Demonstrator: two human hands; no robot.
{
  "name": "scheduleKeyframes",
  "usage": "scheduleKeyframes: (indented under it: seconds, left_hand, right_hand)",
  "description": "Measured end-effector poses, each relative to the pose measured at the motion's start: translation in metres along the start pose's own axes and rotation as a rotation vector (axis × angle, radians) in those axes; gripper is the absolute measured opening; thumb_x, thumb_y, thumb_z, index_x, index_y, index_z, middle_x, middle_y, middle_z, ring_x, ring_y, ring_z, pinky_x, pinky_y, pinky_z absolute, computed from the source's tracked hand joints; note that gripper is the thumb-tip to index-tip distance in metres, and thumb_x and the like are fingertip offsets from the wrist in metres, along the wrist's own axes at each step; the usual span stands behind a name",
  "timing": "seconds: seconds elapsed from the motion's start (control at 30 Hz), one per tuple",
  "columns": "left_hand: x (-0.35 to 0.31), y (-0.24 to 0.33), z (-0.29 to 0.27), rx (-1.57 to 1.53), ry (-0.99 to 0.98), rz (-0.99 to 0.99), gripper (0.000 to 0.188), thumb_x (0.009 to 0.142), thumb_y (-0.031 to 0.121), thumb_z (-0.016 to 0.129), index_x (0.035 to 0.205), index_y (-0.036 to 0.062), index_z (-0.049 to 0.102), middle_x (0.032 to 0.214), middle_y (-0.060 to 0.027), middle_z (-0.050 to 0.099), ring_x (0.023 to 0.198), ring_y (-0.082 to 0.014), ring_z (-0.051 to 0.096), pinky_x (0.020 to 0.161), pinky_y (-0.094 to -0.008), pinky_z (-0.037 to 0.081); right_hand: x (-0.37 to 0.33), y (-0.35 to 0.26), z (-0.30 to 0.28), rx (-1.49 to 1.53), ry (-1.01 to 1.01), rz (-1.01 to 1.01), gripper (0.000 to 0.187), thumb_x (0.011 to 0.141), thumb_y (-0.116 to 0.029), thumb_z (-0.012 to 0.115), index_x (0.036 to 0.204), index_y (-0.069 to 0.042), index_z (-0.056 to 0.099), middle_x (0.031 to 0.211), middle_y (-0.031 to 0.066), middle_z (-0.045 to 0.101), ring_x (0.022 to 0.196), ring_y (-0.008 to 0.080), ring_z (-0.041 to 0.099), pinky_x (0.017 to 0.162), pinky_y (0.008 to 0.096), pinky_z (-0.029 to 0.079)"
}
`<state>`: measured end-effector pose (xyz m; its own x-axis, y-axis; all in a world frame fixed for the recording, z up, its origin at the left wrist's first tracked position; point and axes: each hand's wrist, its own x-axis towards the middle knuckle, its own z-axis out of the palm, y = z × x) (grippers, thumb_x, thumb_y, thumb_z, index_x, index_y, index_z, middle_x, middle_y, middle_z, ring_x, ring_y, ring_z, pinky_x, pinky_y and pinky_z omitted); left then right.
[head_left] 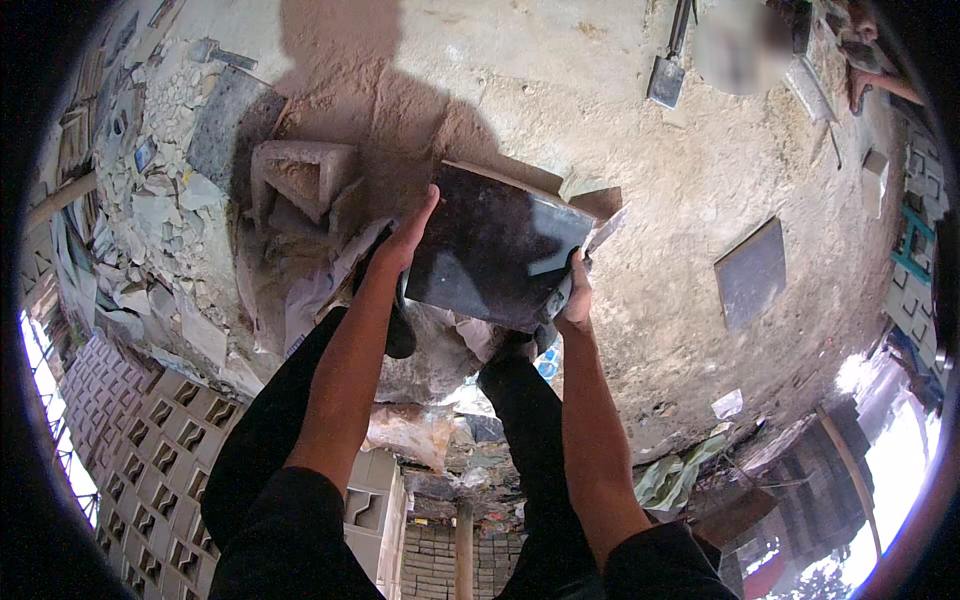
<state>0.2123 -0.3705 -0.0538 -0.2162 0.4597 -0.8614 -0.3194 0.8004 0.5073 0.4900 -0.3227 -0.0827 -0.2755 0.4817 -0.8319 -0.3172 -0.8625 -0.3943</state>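
Note:
A dark, glossy rectangular panel (pixel 495 245) is held tilted between my two hands, above the ground in front of me. My left hand (pixel 410 232) presses along its left edge with the thumb pointing up; most of its fingers are hidden behind the panel. At the lower right edge my right hand (pixel 577 295) grips the panel, its fingers partly out of sight. Some greyish cloth or plastic (pixel 553 303) shows beside the right hand; I cannot tell whether it is held. Left of the panel stands a concrete block (pixel 305 180) with a triangular opening.
Another dark flat plate (pixel 752 275) lies on the right of the dusty ground. A trowel-like tool (pixel 666 80) lies at the far right, near another person's hand (pixel 860 88). Broken rubble (pixel 170 215) covers the left side. Stacked patterned blocks (pixel 160 450) stand at the lower left.

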Motion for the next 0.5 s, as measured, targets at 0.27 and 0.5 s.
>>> scheduleKeyframes:
  seconds: [0.27, 0.5]
  left_hand:
    - [0.008, -0.029, -0.019, 0.178, 0.019, 0.082, 0.087, 0.088, 0.069, 0.028, 0.148, 0.0087, 0.012, 0.153, -0.0111, 0.011, 0.139, -0.0246, 0.017, 0.111, -0.0376, 0.018]
    - [-0.057, 0.024, 0.004, -0.659, -0.186, -0.332, 0.084, 0.088, 0.067, 0.034, 0.147, 0.0087, 0.016, 0.147, -0.012, 0.028, 0.129, -0.0279, 0.034, 0.105, -0.0377, 0.029]
  right_hand:
    - [-0.011, 0.01, 0.008, -0.022, -0.08, 0.062, 0.055, 0.09, -0.042, 0.053, 0.129, -0.004, 0.045, 0.118, 0.0096, 0.056, 0.109, 0.0251, 0.052, 0.095, 0.039, 0.04]
    - [-0.025, -0.03, 0.033, -0.111, -0.145, 0.035, 0.055, 0.092, -0.045, 0.05, 0.125, -0.002, 0.047, 0.114, 0.0075, 0.056, 0.105, 0.0222, 0.053, 0.092, 0.0358, 0.041]
